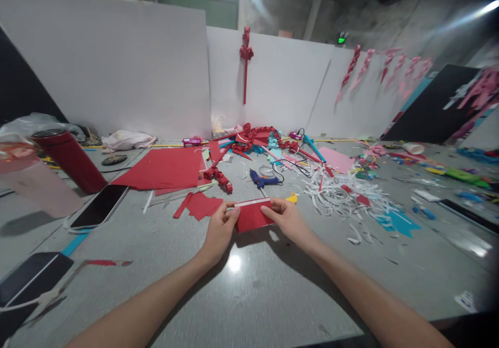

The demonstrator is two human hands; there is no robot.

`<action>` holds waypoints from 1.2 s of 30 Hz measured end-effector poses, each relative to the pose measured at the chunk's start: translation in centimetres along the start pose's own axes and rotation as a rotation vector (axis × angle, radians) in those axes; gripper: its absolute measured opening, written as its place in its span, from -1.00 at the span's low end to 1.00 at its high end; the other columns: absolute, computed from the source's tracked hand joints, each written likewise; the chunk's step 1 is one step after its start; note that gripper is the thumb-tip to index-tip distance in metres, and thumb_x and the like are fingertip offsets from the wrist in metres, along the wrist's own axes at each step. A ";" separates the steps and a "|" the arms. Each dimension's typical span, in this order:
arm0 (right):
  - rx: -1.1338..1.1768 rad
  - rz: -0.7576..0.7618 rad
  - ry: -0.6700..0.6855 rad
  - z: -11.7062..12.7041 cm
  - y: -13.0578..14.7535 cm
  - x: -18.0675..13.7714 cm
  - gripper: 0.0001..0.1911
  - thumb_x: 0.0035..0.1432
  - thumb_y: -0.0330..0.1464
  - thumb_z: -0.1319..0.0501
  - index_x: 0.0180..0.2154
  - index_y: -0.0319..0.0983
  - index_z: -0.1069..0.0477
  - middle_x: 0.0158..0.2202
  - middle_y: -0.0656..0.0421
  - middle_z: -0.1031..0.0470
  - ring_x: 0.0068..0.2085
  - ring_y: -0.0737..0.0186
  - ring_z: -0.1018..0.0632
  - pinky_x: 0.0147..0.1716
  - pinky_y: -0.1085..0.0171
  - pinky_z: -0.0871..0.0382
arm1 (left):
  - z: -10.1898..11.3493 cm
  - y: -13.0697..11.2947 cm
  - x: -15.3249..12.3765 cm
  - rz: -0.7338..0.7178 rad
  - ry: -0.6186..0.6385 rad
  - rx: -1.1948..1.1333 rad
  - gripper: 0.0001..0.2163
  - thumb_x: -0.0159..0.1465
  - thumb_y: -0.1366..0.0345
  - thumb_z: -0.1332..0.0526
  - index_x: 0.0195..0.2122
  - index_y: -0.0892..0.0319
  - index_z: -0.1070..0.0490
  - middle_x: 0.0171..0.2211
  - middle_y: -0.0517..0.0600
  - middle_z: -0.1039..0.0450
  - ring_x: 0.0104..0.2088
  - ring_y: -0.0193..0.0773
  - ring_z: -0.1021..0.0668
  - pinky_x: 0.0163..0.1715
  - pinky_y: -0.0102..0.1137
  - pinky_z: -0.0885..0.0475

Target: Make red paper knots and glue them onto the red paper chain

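Note:
Between my two hands is a small red sheet (254, 218) of paper or felt, with a white strip (253, 201) along its far edge. My left hand (221, 228) pinches its left side, thumb on top. At the right side, my right hand (290, 220) grips it the same way, thumb pressed on the red face. Just beyond the sheet lies a blue glue gun (264, 179). Small red pieces (205, 206) rest on the table left of my left hand, and a yellow object (292, 198) shows behind my right hand.
Large red sheets (167, 168) lie at the left, near a red bottle (72, 158) and a phone (99, 207). White paper strips (335, 189) are heaped at the right. A white partition (273, 88) stands behind, with a red twisted ornament (246, 51) hung on it.

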State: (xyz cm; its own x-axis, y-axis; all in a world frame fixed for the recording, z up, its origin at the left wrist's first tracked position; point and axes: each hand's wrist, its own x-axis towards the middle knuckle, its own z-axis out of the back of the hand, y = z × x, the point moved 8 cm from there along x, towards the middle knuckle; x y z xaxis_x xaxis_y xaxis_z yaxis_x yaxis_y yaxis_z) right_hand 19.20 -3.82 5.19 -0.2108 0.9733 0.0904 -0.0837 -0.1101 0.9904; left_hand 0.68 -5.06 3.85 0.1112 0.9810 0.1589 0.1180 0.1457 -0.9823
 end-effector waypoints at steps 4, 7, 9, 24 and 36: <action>-0.066 0.022 -0.035 0.4 0.4 -0.3 -0.53 0.20 0.01 -0.34 -0.11 -0.24 -0.51 -0.27 0.09 -0.64 -0.29 0.11 -0.64 -0.26 0.17 -0.51 | -0.9 1.1 0.0 0.044 0.103 -0.002 -0.59 0.34 -0.07 -0.26 -0.01 0.15 -0.30 -0.58 -0.20 -0.41 -0.64 -0.35 -0.43 -0.62 -0.50 -0.32; -0.271 0.213 -0.052 0.7 2.8 -1.0 -0.37 0.22 -0.10 -0.36 0.24 -0.17 -0.31 -0.04 0.03 -0.60 -0.08 0.07 -0.63 -0.09 0.11 -0.51 | -0.5 1.4 0.3 0.032 0.085 0.029 -0.59 0.33 -0.05 -0.26 -0.03 0.16 -0.31 -0.62 -0.22 -0.37 -0.68 -0.38 -0.40 -0.66 -0.53 -0.27; -0.464 0.354 0.021 0.0 4.4 -1.7 -0.09 0.09 -0.16 -0.48 0.37 -0.09 -0.15 0.21 -0.03 -0.44 0.18 -0.02 -0.50 0.14 -0.01 -0.41 | -0.3 1.6 0.6 0.045 0.091 0.032 -0.59 0.31 -0.05 -0.28 -0.04 0.17 -0.33 -0.63 -0.22 -0.38 -0.69 -0.39 -0.40 -0.66 -0.53 -0.26; -0.503 0.316 0.083 -0.2 3.7 -1.6 -0.54 0.25 -0.26 -0.37 0.17 -0.07 -0.43 -0.06 0.10 -0.61 -0.05 0.10 -0.62 0.02 0.06 -0.47 | -1.4 0.6 -0.2 0.057 0.214 -0.070 -0.60 0.40 -0.10 -0.15 -0.08 0.18 -0.37 -0.50 -0.09 -0.45 -0.55 -0.33 -0.51 -0.54 -0.46 -0.42; -0.312 0.191 0.127 -0.8 3.2 -1.5 -0.55 0.20 -0.22 -0.40 0.09 -0.15 -0.46 -0.14 0.10 -0.64 -0.10 0.12 -0.63 -0.04 0.14 -0.48 | -1.4 0.9 -0.2 0.057 0.180 0.071 -0.68 0.33 0.09 -0.30 -0.08 0.26 -0.52 -0.57 -0.03 -0.53 -0.63 -0.28 -0.55 -0.61 -0.43 -0.46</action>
State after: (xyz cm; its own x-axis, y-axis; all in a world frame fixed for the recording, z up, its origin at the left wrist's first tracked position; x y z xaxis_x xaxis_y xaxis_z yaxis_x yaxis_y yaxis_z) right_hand 18.42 -5.81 8.17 -0.3682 0.8990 0.2373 -0.3192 -0.3620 0.8758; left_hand 2.15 -5.29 3.02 0.2913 0.9501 0.1118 0.0371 0.1055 -0.9937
